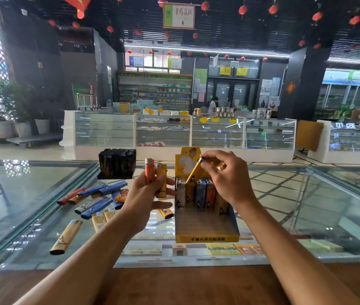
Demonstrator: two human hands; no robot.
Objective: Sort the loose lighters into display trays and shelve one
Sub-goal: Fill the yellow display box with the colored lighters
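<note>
A yellow cardboard display tray (pixel 206 230) stands on the glass counter with a back row of upright lighters (pixel 201 193) in white, yellow, blue and orange. My right hand (pixel 229 175) pinches a yellow lighter (pixel 194 171) by its top, tilted, its base over the back row. My left hand (pixel 146 199), just left of the tray, grips an orange lighter (pixel 149 170) and a yellow lighter (pixel 161 180) upright. Several loose lighters (pixel 96 200) lie scattered on the glass to the left. One more yellow lighter (pixel 166 212) lies under my left hand.
A full black tray of dark lighters (pixel 117 162) stands at the back left of the glass counter (pixel 20 194). One tan lighter (pixel 65 237) lies apart near the front left. A wooden ledge (pixel 174 285) runs along the near edge. Glass showcases (pixel 174 133) stand across the aisle.
</note>
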